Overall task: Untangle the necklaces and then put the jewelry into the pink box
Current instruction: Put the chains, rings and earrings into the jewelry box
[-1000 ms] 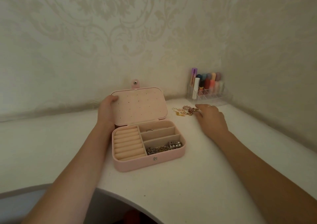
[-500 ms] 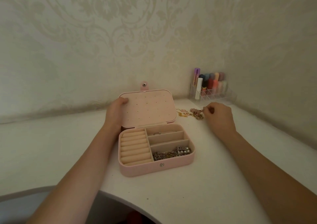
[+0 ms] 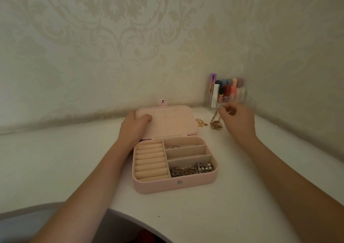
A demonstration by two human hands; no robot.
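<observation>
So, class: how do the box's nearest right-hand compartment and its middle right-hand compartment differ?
The nearest compartment holds a heap of chains and stones; the middle compartment looks empty. The nearest one is bounded by the box's front wall; the middle one lies between two dividers. Both are beige-lined and sit in the pink box.

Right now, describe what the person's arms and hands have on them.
Both forearms are bare as far as the picture shows: no sleeves, watch or bracelets. The left hand and right hand wear no gloves; no rings are visible, though the right hand is slightly blurred. Fingernails are too small to judge.
</observation>
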